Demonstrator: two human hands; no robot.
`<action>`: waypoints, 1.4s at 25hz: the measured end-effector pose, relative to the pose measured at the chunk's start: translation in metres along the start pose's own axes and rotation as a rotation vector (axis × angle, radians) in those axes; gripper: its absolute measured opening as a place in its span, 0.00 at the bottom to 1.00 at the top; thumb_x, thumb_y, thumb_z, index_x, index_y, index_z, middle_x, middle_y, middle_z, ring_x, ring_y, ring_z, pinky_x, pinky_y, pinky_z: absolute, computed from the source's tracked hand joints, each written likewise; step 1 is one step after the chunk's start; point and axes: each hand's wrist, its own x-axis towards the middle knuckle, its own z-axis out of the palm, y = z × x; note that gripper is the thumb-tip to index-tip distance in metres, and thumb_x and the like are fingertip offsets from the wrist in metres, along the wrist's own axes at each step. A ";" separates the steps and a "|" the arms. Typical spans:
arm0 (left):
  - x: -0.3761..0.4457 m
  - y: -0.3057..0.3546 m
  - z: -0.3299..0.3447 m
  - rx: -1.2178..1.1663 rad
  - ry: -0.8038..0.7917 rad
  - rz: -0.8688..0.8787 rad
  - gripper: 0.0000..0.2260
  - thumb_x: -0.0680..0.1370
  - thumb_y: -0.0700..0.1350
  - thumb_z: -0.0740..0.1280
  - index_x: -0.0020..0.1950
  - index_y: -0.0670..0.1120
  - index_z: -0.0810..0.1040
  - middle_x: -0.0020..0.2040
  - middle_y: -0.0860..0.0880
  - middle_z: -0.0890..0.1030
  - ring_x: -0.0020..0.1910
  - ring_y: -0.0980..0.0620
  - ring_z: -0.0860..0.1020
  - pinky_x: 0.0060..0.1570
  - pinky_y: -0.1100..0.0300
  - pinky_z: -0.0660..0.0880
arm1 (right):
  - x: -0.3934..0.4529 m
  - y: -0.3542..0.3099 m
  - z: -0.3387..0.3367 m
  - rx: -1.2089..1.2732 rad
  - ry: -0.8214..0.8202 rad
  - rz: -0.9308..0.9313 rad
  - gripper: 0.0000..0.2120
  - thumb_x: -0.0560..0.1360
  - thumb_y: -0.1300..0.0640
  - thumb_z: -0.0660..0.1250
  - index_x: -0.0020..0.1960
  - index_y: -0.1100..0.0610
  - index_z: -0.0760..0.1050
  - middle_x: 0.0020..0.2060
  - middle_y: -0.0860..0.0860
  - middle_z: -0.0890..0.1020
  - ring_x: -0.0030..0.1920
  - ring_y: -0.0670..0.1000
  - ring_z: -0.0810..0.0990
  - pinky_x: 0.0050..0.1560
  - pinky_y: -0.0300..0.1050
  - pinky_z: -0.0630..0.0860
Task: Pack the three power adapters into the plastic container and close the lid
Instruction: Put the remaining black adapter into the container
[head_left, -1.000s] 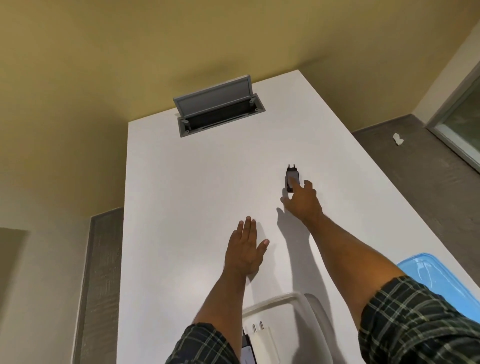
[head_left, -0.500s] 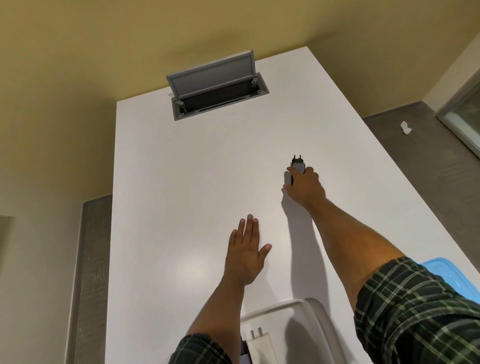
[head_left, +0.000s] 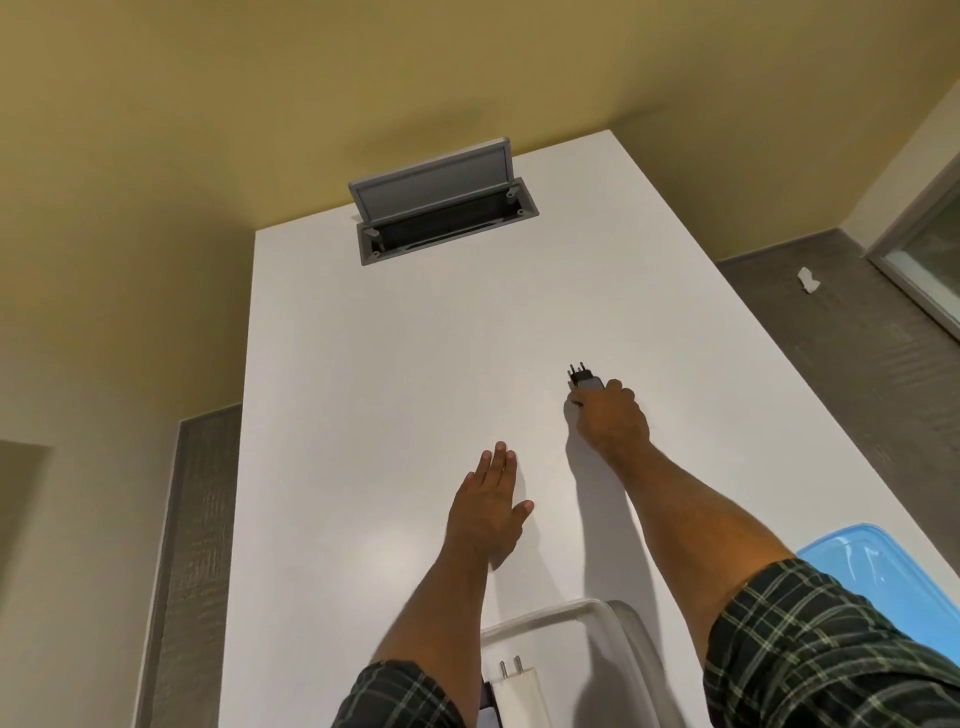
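A black power adapter (head_left: 586, 380) with its prongs pointing away lies far out on the white table, and my right hand (head_left: 609, 414) is closed around its near end. My left hand (head_left: 489, 504) rests flat on the table, fingers apart, holding nothing. At the bottom edge stands the clear plastic container (head_left: 613, 618); a white adapter (head_left: 517, 693) with two prongs lies inside, and a dark object beside it is mostly hidden by my left sleeve. The blue lid (head_left: 878, 564) lies on the table at the lower right.
An open grey cable hatch (head_left: 441, 208) is set into the far end of the white table (head_left: 363, 389). The table's right edge drops to a grey floor with a white scrap (head_left: 807, 279). A yellow wall lies beyond.
My right hand has gone from fingertips touching the black adapter to closing around it. The view has shifted slightly; my left hand stays flat on the table.
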 end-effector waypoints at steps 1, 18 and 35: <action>-0.001 0.002 -0.006 -0.011 -0.036 -0.017 0.32 0.86 0.57 0.52 0.84 0.46 0.42 0.84 0.51 0.39 0.84 0.50 0.41 0.82 0.51 0.49 | -0.007 0.001 0.000 0.006 -0.026 0.003 0.19 0.82 0.53 0.56 0.70 0.43 0.71 0.59 0.59 0.72 0.61 0.63 0.71 0.57 0.53 0.72; -0.142 0.035 -0.018 0.197 0.071 0.173 0.52 0.65 0.83 0.54 0.76 0.46 0.68 0.79 0.48 0.67 0.77 0.46 0.67 0.71 0.47 0.67 | -0.169 0.004 -0.055 0.224 -0.020 -0.138 0.24 0.62 0.48 0.72 0.54 0.53 0.68 0.42 0.49 0.81 0.41 0.55 0.81 0.39 0.48 0.78; -0.230 0.033 0.011 0.278 0.062 0.155 0.71 0.54 0.74 0.77 0.84 0.44 0.45 0.84 0.47 0.52 0.82 0.46 0.56 0.78 0.48 0.59 | -0.284 0.028 -0.018 -0.162 -0.243 -0.670 0.19 0.63 0.46 0.68 0.52 0.50 0.72 0.39 0.45 0.81 0.37 0.51 0.78 0.38 0.45 0.76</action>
